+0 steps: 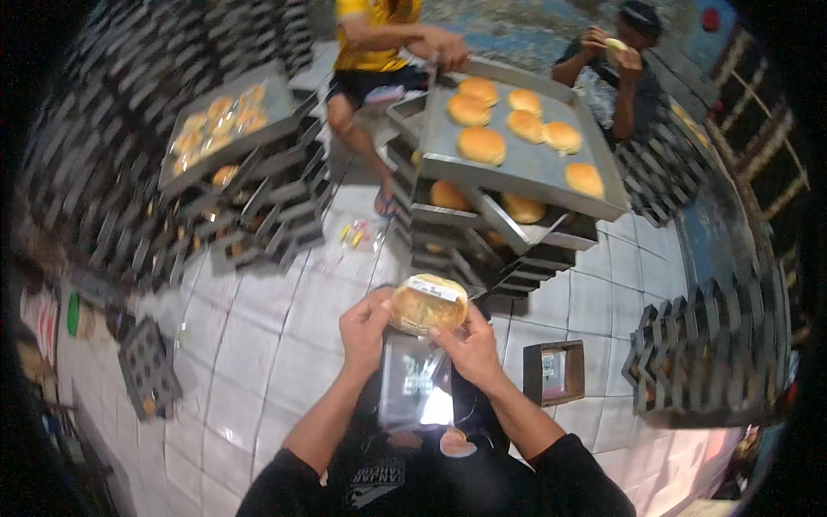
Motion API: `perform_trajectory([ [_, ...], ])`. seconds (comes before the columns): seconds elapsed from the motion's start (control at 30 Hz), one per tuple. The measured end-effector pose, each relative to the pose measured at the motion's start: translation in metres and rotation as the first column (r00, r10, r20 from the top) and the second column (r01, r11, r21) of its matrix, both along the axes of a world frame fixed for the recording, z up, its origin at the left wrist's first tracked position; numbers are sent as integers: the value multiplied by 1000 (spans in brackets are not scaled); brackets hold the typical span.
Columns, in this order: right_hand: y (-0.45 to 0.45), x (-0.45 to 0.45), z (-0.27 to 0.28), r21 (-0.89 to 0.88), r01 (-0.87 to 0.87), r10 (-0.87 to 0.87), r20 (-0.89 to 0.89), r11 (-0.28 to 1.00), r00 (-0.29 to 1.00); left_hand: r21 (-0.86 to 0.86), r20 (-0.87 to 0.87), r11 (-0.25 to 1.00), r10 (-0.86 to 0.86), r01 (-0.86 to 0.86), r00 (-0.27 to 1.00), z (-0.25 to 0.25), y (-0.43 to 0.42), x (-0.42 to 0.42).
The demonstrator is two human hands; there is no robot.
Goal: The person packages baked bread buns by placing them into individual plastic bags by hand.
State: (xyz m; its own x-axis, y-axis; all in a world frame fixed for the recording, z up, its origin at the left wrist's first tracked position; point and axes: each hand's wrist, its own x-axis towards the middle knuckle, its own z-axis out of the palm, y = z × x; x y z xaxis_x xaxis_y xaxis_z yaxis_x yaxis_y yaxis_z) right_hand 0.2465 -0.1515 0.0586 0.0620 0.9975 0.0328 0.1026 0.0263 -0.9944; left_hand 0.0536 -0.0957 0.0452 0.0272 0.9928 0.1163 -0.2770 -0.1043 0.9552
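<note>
A round golden bun (426,312) in a clear printed wrapper is held between my hands above my lap. My left hand (365,329) grips its left side, fingers curled behind it. On the right side, my right hand (469,346) pinches the lower edge with the thumb in front. A stack of clear plastic bags (415,388) with white print rests on my lap just below the bun. Beyond my hands, a metal tray (517,178) carries several unwrapped buns on top of a stack of crisscrossed trays.
Another tray of buns (280,108) tops a stack at the left. A small box (532,379) and a dark moulded pan (142,362) lie on the tiled floor (284,345). More trays (698,345) stand right. A person in yellow (366,52) and another person (633,82) are across from me.
</note>
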Motion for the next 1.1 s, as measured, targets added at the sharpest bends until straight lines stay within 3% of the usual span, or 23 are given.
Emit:
perform_trajectory([
  [0.07, 24, 29, 64, 454, 1, -221, 431, 891, 875, -60, 190, 998, 18, -7, 982, 26, 11, 21],
  [0.1, 40, 47, 90, 694, -40, -406, 466, 718, 786, -113, 234, 992, 72, -47, 970, 37, 15, 31],
  [0.13, 53, 68, 106, 737, -41, -472, 473, 674, 744, -168, 277, 982, 132, -88, 952, 45, 20, 39],
  [0.2, 76, 96, 154, 695, 23, -517, 513, 719, 685, -92, -141, 994, -63, 51, 988, 10, 15, 23],
  [0.27, 75, 102, 181, 787, 73, -743, 543, 613, 392, 6, -373, 982, -174, 190, 912, -3, -13, 13],
  [0.33, 52, 97, 180, 830, 35, -779, 507, 556, 369, 364, -738, 873, 58, 324, 672, -7, -44, -2],
  [0.4, 21, 84, 133, 691, -62, -488, 568, 720, 663, 276, -905, 888, 111, 369, 411, -11, -72, -14],
  [0.43, 5, 65, 117, 469, -82, -185, 494, 880, 849, 292, -921, 881, 153, 373, 359, -23, -80, -21],
  [0.47, -5, 55, 71, 339, -195, 7, 484, 921, 875, 301, -935, 875, 192, 380, 298, -31, -84, -27],
  [0.5, -13, 42, 39, 338, -287, 48, 569, 896, 821, 325, -930, 840, 201, 434, 307, -34, -82, -30],
  [0.53, -23, 35, 36, 307, -396, -48, 838, 865, 544, 339, -929, 802, 201, 492, 312, -35, -80, -34],
  [0.57, -33, 30, 22, 279, -397, -49, 865, 875, 500, 355, -926, 756, 202, 549, 320, -35, -78, -37],
  [0.6, -42, 27, 7, 251, -393, -52, 890, 885, 452, 405, -900, 727, 211, 555, 381, -35, -78, -41],
  [0.67, -44, 37, -2, -50, -477, 278, 863, 878, 421, 497, -837, 665, 197, 558, 511, -35, -84, -41],
  [0.7, -47, 44, -2, -206, -515, 442, 807, 832, 391, 356, -778, 840, 23, 410, 628, -28, -91, -32],
  [0.73, -53, 48, 9, -94, -470, 404, 675, 878, 618, 89, -630, 902, -278, 423, 725, -12, -89, -25],
  [0.77, -52, 56, 27, -120, -527, 489, 584, 842, 648, -176, -383, 897, -442, 406, 811, 3, -87, -17],
  [0.8, -44, 64, 44, -138, -588, 571, 487, 797, 661, -370, -290, 743, -663, 558, 690, -16, -74, -34],
  [0.83, -27, 73, 53, 19, -604, 506, 525, 797, 684, -396, -482, 671, -733, 627, 480, -24, -63, -45],
  [0.87, -7, 82, 65, 176, -611, 441, 545, 772, 713, -403, -68, 636, -738, 658, 671, -18, -65, -39],
  [0.93, 39, 94, 132, 323, -405, 116, 642, 855, 758, -465, -93, 761, -551, 453, 830, -19, -55, -35],
  [1.03, 148, 123, 183, 334, -253, 27, 557, 908, 830, -480, 118, 846, -202, 234, 972, -15, -32, -30],
  [1.1, 230, 138, 186, 250, -223, 11, 641, 942, 768, -436, 192, 873, -148, 220, 970, -29, -29, -25],
])
